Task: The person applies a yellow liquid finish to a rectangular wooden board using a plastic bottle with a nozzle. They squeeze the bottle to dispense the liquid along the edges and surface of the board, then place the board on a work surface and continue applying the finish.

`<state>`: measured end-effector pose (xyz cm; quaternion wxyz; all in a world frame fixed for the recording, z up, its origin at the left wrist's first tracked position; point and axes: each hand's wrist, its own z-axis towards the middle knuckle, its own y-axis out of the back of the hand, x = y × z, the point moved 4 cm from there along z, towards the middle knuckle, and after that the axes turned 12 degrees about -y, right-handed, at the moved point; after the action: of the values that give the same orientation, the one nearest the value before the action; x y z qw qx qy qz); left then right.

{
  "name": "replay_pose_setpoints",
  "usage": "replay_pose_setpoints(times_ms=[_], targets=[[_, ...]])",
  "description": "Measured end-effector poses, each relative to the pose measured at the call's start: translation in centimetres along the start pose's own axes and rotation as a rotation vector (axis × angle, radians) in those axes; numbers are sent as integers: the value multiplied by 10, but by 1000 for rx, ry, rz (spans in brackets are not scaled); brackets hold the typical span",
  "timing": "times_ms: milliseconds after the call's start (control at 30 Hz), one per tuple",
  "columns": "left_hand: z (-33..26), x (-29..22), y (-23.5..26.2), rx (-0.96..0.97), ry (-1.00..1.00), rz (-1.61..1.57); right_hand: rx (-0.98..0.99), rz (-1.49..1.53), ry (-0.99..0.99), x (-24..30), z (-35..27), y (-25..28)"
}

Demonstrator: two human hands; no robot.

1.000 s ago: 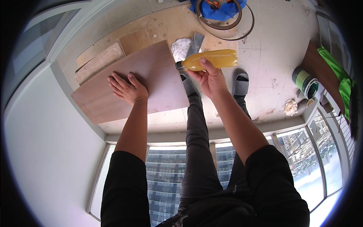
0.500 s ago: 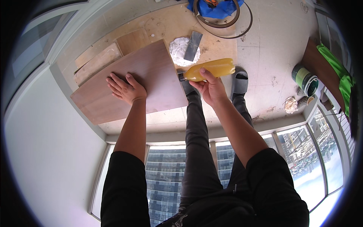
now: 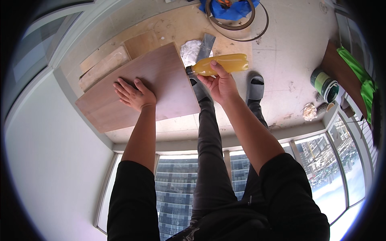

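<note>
My left hand [image 3: 132, 93] lies flat, fingers spread, on a brown wooden board [image 3: 161, 74] that leans out over the floor by the wall. My right hand [image 3: 220, 83] grips a plastic bottle of yellow-orange liquid [image 3: 220, 64], held sideways with its dark cap pointing at the board's right edge. Below the bottle are my dark-trousered legs and grey slippers [image 3: 255, 86].
Smaller wood offcuts [image 3: 105, 64] lie beyond the board. A crumpled white bag [image 3: 191, 50] and a grey tool sit near the bottle. A coil of cable on blue cloth [image 3: 233, 12] is farther off. A green-banded tin [image 3: 325, 83] and green cloth [image 3: 362, 80] stand at the right by the windows.
The bottle has shifted slightly left and lower, its cap now nearer the board's right edge. My left hand stays flat on the board.
</note>
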<state>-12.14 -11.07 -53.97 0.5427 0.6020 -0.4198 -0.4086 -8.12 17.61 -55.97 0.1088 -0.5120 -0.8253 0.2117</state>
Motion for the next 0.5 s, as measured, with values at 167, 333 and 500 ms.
replay_pose_setpoints(times_ms=[167, 333, 500], targets=[[1, 0, 0, -5, -1, 8, 46, -55, 42, 20, 12, -33], [0, 2, -2, -15, -8, 29, 86, -23, 94, 31, 24, -55], [0, 1, 0, -17, -5, 7, 126, -42, 133, 43, 38, -76]])
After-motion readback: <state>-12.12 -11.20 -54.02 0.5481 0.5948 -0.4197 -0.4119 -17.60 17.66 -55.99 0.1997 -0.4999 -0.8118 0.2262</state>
